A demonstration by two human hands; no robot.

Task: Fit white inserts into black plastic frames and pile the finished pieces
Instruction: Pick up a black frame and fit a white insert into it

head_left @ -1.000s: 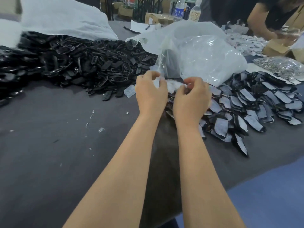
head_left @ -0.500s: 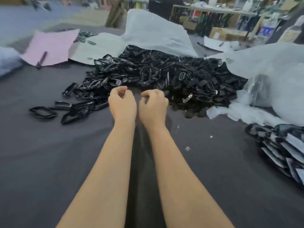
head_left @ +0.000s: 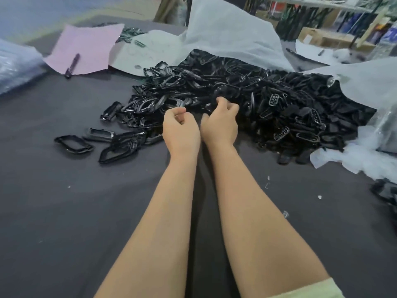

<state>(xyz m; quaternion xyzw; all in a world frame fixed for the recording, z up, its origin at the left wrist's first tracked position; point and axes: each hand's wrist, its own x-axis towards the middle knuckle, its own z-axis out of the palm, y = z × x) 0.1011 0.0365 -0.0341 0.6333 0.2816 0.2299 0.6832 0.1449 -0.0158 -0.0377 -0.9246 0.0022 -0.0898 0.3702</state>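
A big heap of black plastic frames (head_left: 268,100) lies on the dark grey table (head_left: 64,211), spilling out of a white wrapping sheet (head_left: 225,33). My right hand (head_left: 221,123) reaches into the heap's front edge, its fingertips curled onto a black frame (head_left: 222,91). My left hand (head_left: 180,130) hovers just beside it with curled fingers; what they hold is hidden. A few loose frames (head_left: 74,144) lie to the left. Dark finished pieces (head_left: 384,190) show at the right edge.
A pink paper (head_left: 86,46) with a pen (head_left: 72,65) lies at the back left, a bubble-wrap bundle (head_left: 15,65) at the far left. A clear plastic bag (head_left: 386,130) and crumpled white material (head_left: 354,160) sit at the right. Shelves and cartons stand behind.
My hands and view swung left from the white inserts by the bag to the black frame heap. My right hand has since reached forward into the heap.
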